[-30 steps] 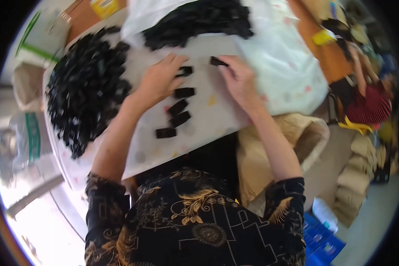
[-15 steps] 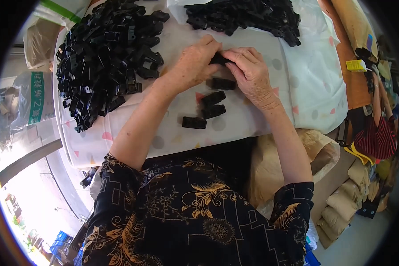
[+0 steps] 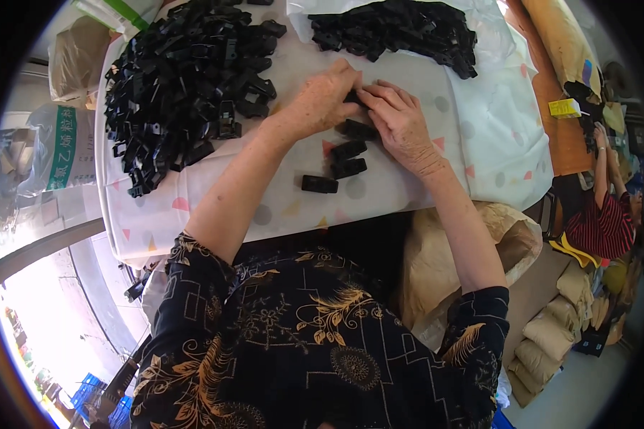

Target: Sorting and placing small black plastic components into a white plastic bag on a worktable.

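My left hand [image 3: 320,104] and my right hand [image 3: 402,127] meet over the tablecloth, fingers closed around a small black plastic part [image 3: 353,97]. Most of that part is hidden by the fingertips, so its shape cannot be made out. Just below the hands lie several black plastic pieces, blocky and oblong; the closest one [image 3: 359,129] is almost under my right fingers, and the nearest to me [image 3: 320,184] lies a little apart. A big heap of black plastic buckle-like parts [image 3: 186,86] covers the table's left side. Another heap of narrower black parts [image 3: 401,32] lies beyond my hands.
The patterned white cloth [image 3: 265,229] drapes over the table's near edge. An open brown paper sack [image 3: 436,264] stands below that edge, under my right forearm. A small yellow box [image 3: 565,108] is at the right, and another person in a striped top [image 3: 602,225] is farther off.
The whole view has shifted slightly. Both hands stay together on the black part, which now shows less between the fingers. The loose pieces keep their arrangement.
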Demonstrator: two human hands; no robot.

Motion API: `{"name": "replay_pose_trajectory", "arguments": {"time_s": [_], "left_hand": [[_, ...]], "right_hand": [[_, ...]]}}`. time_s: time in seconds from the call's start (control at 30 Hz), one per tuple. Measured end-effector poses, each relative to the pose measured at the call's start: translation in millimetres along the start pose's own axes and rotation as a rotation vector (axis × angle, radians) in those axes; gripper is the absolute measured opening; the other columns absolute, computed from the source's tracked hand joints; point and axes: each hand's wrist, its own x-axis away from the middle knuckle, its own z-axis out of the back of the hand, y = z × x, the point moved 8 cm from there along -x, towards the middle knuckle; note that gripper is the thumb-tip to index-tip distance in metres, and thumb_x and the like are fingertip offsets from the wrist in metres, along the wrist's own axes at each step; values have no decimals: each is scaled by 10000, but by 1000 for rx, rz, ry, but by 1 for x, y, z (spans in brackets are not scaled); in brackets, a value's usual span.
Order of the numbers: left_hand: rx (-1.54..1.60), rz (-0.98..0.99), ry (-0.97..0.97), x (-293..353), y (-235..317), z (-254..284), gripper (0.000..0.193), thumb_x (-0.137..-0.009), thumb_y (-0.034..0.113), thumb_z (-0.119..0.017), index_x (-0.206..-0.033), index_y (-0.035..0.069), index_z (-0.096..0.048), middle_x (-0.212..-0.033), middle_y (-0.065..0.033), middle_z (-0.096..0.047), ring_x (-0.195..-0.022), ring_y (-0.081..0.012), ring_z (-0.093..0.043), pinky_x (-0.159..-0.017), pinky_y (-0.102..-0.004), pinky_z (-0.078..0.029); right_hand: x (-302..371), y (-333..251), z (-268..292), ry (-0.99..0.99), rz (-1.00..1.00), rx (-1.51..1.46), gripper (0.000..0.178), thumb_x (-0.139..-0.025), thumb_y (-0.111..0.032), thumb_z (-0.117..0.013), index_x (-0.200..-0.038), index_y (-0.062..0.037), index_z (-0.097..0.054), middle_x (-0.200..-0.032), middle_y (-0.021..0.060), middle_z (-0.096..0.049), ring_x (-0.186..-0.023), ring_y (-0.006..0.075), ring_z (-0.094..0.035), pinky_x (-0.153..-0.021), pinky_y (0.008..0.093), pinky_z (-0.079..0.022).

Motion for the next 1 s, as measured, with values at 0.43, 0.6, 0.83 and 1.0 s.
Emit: {"name": "replay_pose_trajectory", "arguments": {"time_s": [0.43, 0.6, 0.83, 1.0], "left_hand": [[-437, -128, 219, 53, 24, 68, 316, -835, 92, -649, -1150, 105, -636, -1064, -83, -611, -1047, -280, -616, -879, -415, -492], [-612, -135, 18, 40, -9, 85, 338, -759, 1, -617, -1083, 86, -657, -1053, -93, -610, -1055, -299, -586, -871, -427, -500], [-607, -228, -247, 48, -17, 98, 254, -713, -72, -629, -936, 46, -598, -924, -126, -579, -945, -346, -561, -809, -439, -480], [-516, -258, -253, 34, -13, 89, 273, -680, -73, -646, -903, 30, -526, -874, -143, -560, -898, -366, -546, -784, -456, -466]], "right_hand": [[-65, 71, -11, -40, -165, 271, 340, -912, -40, -601, -1238, -137, -614, -1084, 122, -615, -932, 364, -657, -788, 439, -555], [-58, 76, 1, -34, 42, 543, 191, -870, -165, -613, -1057, -155, -648, -1004, 49, -598, -865, 256, -667, -713, 409, -567], [-60, 51, -18, 146, 79, 307, 93, -784, -172, -634, -837, -98, -616, -896, 84, -585, -887, 282, -622, -718, 416, -538], [-27, 66, -10, 90, -114, 178, 135, -806, -117, -663, -918, -80, -598, -998, 112, -596, -967, 294, -620, -789, 423, -528]]}}
